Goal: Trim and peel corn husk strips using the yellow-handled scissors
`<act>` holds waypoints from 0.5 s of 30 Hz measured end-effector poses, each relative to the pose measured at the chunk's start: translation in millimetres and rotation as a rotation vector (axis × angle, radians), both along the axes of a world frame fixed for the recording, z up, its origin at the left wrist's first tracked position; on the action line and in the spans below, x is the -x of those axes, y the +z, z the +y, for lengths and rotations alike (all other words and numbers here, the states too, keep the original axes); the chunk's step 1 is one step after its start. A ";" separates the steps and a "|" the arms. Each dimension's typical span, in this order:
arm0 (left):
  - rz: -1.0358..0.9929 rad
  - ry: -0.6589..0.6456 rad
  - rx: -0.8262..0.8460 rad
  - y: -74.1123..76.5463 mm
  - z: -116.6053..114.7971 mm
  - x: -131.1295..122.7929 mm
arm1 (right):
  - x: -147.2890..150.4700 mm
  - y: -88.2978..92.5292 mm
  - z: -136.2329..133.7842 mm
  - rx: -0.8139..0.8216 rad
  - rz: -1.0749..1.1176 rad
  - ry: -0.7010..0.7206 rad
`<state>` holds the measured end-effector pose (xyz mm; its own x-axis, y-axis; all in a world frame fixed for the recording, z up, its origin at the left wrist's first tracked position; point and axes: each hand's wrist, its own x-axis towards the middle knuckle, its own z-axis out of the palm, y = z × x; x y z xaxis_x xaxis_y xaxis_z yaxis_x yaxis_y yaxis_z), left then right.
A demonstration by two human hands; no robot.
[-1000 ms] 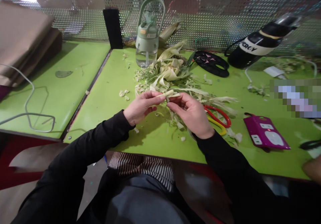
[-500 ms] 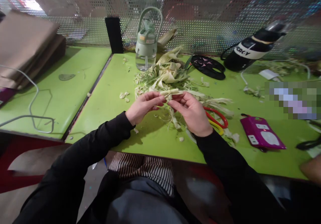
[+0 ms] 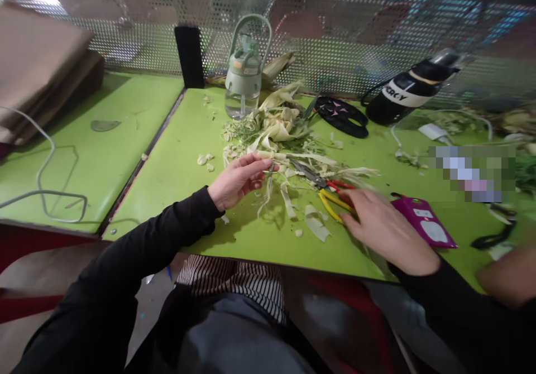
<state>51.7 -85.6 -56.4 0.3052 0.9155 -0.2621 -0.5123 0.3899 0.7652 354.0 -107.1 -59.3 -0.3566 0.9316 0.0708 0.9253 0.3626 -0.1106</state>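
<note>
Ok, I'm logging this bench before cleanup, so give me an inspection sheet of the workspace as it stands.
Surface: green table, littered with scraps.
Job's things: small leaf bundle; yellow-handled tool; red-handled scissors.
Clutter: heap of leaf strips, water bottle, black bottle, magenta device.
Grippers: left hand pinches the bundle; right hand lies on the yellow handles, grip blurred.
Cables: grey cable; white cable.
Surroundings: perforated metal screen.

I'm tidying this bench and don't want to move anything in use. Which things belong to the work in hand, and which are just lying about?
In use: husk strip bundle pinched in left hand; yellow-handled pliers and red-handled scissors by right hand; husk pile.

Lying about: green water bottle, black bottle, purple device, white cable.
</note>
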 end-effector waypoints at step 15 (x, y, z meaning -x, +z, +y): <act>-0.057 -0.006 -0.022 -0.4 -3.6 -2.6 | 13.8 44.5 22.8 0.212 0.097 -0.485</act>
<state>54.3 -89.2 -56.7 0.3248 0.9190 -0.2236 -0.5533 0.3763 0.7431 340.2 -84.3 -14.8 0.1174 0.9851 -0.1259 0.9628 -0.1440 -0.2285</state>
